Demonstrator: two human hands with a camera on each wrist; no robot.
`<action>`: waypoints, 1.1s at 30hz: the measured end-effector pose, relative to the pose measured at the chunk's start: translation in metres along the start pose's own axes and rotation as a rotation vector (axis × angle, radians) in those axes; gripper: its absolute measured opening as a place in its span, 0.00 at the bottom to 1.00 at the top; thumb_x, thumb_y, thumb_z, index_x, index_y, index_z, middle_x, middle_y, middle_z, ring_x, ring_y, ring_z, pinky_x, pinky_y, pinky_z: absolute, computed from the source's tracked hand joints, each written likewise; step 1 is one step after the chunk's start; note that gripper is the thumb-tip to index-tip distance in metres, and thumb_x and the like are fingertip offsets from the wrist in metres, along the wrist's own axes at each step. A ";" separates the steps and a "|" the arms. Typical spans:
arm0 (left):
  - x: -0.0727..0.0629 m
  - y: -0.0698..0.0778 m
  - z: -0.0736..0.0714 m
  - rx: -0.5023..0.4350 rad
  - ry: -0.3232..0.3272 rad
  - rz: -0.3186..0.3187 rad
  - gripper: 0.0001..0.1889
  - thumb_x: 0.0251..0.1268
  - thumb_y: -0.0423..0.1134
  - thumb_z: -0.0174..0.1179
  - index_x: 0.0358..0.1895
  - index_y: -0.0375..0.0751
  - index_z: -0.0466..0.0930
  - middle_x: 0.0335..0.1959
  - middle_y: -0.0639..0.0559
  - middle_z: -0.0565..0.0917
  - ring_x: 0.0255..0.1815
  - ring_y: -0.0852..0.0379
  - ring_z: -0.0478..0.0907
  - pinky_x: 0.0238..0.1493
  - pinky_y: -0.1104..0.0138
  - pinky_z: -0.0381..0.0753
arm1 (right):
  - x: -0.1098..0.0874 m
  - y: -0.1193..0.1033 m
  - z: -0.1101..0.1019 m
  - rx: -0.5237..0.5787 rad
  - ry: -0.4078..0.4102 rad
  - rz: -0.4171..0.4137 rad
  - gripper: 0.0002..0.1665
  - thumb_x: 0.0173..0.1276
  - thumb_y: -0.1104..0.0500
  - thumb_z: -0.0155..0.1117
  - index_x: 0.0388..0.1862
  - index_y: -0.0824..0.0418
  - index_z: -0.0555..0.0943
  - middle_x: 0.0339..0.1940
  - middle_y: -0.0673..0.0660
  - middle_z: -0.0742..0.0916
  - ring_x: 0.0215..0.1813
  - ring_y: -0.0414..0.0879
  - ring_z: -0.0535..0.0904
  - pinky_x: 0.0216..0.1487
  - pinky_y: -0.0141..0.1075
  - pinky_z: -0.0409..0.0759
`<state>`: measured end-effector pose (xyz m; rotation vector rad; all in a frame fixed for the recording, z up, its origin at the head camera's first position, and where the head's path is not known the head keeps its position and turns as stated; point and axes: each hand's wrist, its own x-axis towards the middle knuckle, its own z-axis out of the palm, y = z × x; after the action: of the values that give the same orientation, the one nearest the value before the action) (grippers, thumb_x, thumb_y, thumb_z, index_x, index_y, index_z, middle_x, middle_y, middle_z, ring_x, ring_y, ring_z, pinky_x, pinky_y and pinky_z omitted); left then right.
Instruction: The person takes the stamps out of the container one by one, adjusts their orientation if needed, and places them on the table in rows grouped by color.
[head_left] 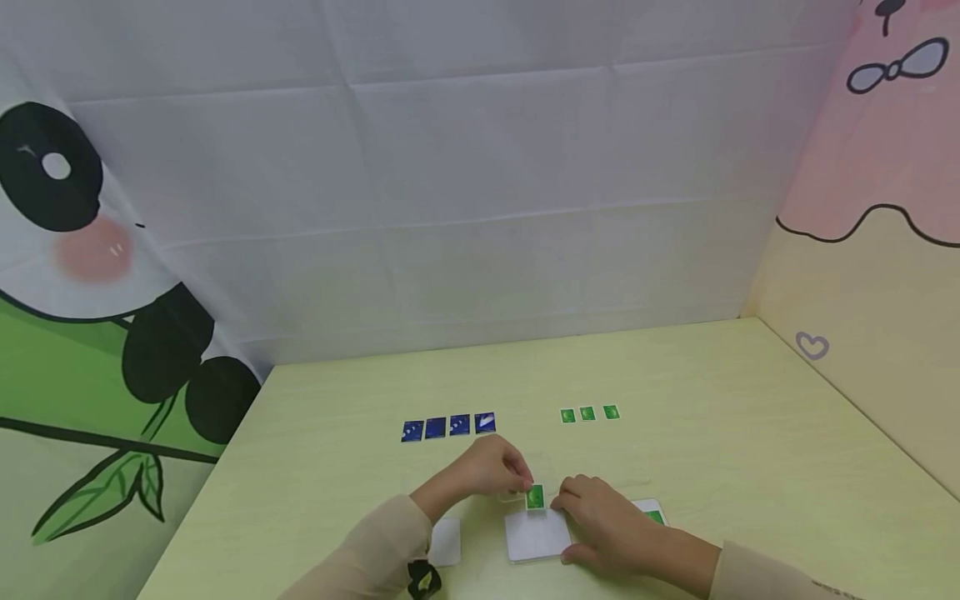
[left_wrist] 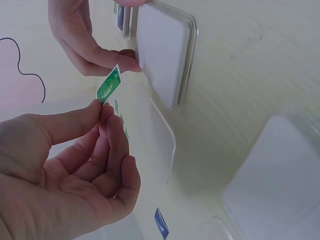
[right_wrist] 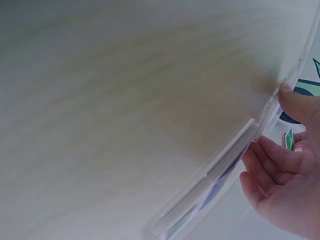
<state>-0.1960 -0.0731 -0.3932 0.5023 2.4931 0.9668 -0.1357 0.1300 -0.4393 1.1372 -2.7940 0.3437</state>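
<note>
My left hand (head_left: 495, 468) pinches a small green card (head_left: 535, 497) between thumb and fingertips, held up above the far edge of a flat white-topped case (head_left: 537, 536). In the left wrist view the green card (left_wrist: 108, 85) shows a pale border, and the other fingers curl loosely below it. My right hand (head_left: 609, 527) holds that case by its right side, thumb at the near corner and fingers at the far one. A thin pale sheet (left_wrist: 162, 145) lies beside the case in the left wrist view.
Several small blue cards (head_left: 436, 428) form a row at the back left of the table (head_left: 690, 383). To their right lie three green cards (head_left: 587, 413). Another white case (head_left: 447, 542) is beside my left wrist. A case with green contents (head_left: 651, 508) sits partly behind my right hand.
</note>
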 end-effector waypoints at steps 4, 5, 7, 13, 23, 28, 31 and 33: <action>0.002 0.002 -0.004 -0.005 0.000 -0.007 0.02 0.56 0.33 0.67 0.28 0.38 0.86 0.24 0.51 0.85 0.25 0.60 0.73 0.28 0.71 0.71 | 0.000 -0.001 0.000 0.000 -0.010 0.008 0.29 0.54 0.42 0.72 0.48 0.60 0.80 0.43 0.49 0.81 0.44 0.38 0.74 0.48 0.33 0.75; 0.003 0.002 -0.005 -0.004 0.002 -0.007 0.02 0.56 0.33 0.67 0.28 0.38 0.86 0.24 0.50 0.85 0.25 0.60 0.73 0.28 0.71 0.71 | -0.001 -0.001 0.000 -0.002 -0.009 0.008 0.29 0.54 0.42 0.72 0.48 0.60 0.80 0.43 0.49 0.81 0.44 0.38 0.74 0.48 0.33 0.75; 0.004 0.004 -0.007 0.001 0.006 -0.007 0.03 0.56 0.33 0.67 0.28 0.38 0.86 0.24 0.50 0.85 0.25 0.60 0.74 0.28 0.71 0.71 | -0.001 -0.001 0.001 -0.005 -0.004 0.006 0.29 0.54 0.43 0.72 0.47 0.60 0.80 0.43 0.49 0.81 0.44 0.38 0.74 0.49 0.34 0.75; 0.007 0.008 -0.011 0.011 0.015 -0.010 0.03 0.57 0.34 0.67 0.28 0.39 0.86 0.25 0.49 0.85 0.27 0.59 0.76 0.29 0.70 0.73 | -0.001 -0.001 0.002 -0.014 0.023 -0.010 0.29 0.53 0.43 0.72 0.46 0.60 0.80 0.43 0.48 0.81 0.43 0.38 0.74 0.49 0.34 0.75; 0.011 0.012 -0.015 0.014 0.023 -0.017 0.03 0.58 0.35 0.66 0.29 0.40 0.86 0.26 0.51 0.85 0.29 0.58 0.77 0.31 0.69 0.73 | -0.002 0.002 0.004 -0.017 0.061 -0.045 0.29 0.52 0.43 0.73 0.46 0.61 0.81 0.42 0.48 0.81 0.42 0.38 0.74 0.47 0.33 0.75; 0.015 0.014 -0.016 0.015 0.027 -0.024 0.03 0.58 0.35 0.66 0.29 0.40 0.86 0.26 0.50 0.85 0.29 0.57 0.77 0.31 0.68 0.72 | -0.001 0.002 0.003 0.000 0.047 -0.038 0.29 0.53 0.43 0.73 0.46 0.61 0.81 0.42 0.48 0.81 0.42 0.38 0.73 0.47 0.33 0.75; 0.017 0.014 -0.017 0.020 0.023 -0.022 0.03 0.58 0.35 0.66 0.30 0.39 0.86 0.27 0.50 0.85 0.29 0.57 0.77 0.32 0.68 0.72 | -0.001 0.002 0.002 0.008 0.038 -0.034 0.29 0.53 0.43 0.73 0.46 0.61 0.81 0.42 0.49 0.81 0.42 0.38 0.73 0.46 0.33 0.75; 0.020 0.014 -0.018 0.023 0.018 -0.023 0.04 0.59 0.35 0.66 0.30 0.40 0.86 0.27 0.50 0.86 0.30 0.57 0.78 0.33 0.67 0.73 | -0.001 0.002 0.002 0.004 0.035 -0.033 0.29 0.53 0.43 0.73 0.46 0.61 0.81 0.42 0.49 0.81 0.42 0.37 0.73 0.46 0.33 0.76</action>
<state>-0.2189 -0.0638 -0.3760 0.4729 2.5233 0.9391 -0.1367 0.1314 -0.4418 1.1647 -2.7426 0.3627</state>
